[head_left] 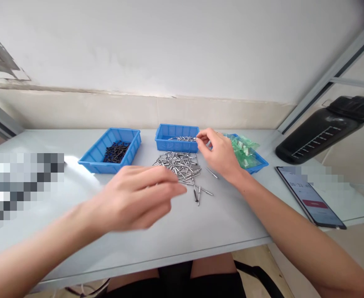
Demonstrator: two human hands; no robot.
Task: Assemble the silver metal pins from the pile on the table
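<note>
My right hand point(217, 151) is at the right end of the middle blue bin point(176, 145). Its thumb and forefinger are pinched on what looks like a silver pop rivet, mostly hidden by the fingers. Inside that bin lie more silver rivets point(184, 138). A heap of pop rivets point(178, 165) spreads on the table in front of it, and a black screw point(196, 195) lies among the stray ones. Nearer to me, my left hand point(141, 196) hovers left of the stray rivets, slightly blurred. Its fingers are curled together, and anything in them is hidden.
Black screws point(116, 152) fill part of the left blue bin point(95, 167). Green plastic packets point(245, 149) lie in the right blue bin point(259, 166). On the right are a phone point(312, 198) and a black bottle point(318, 130). A wall point(157, 54) stands behind the table point(169, 244).
</note>
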